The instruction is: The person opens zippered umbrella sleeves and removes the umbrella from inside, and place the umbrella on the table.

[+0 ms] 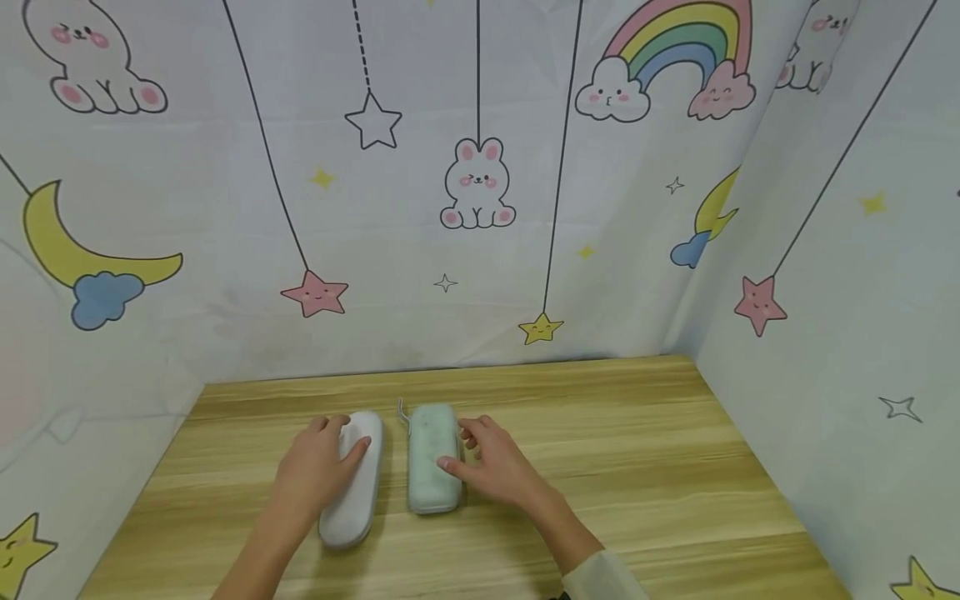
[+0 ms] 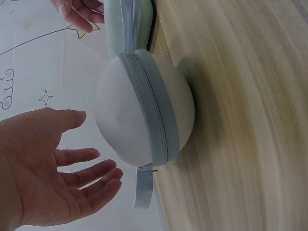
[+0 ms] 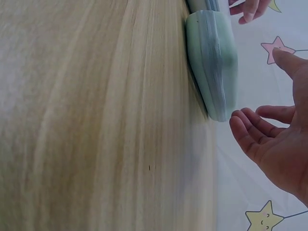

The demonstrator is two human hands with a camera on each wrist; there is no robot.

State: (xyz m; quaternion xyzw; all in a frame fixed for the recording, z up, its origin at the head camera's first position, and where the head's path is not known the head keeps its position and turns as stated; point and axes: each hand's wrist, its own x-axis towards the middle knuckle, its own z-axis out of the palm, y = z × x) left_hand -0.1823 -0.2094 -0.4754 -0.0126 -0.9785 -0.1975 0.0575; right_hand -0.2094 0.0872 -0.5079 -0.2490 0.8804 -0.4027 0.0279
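Observation:
A long white zip case point(image 1: 356, 492) with rounded ends lies on the table, and its grey-blue zip band and small pull tab point(image 2: 143, 187) show in the left wrist view. Just above it hovers my left hand point(image 1: 317, 462), fingers loosely spread and apart from the case in the left wrist view. To its right lies a pale green zip case point(image 1: 433, 467) with a thin cord loop point(image 1: 403, 412) at its far left corner. Beside that case's right edge is my right hand point(image 1: 495, 462), fingers relaxed. The right wrist view shows its fingertips point(image 3: 237, 115) close to the green case.
Both cases lie on a wood-grain table point(image 1: 630, 467). A white cloth backdrop point(image 1: 420, 250) printed with stars, rabbits and a rainbow rises behind the table's far edge. Similar cloth point(image 1: 832, 350) hangs along the right side.

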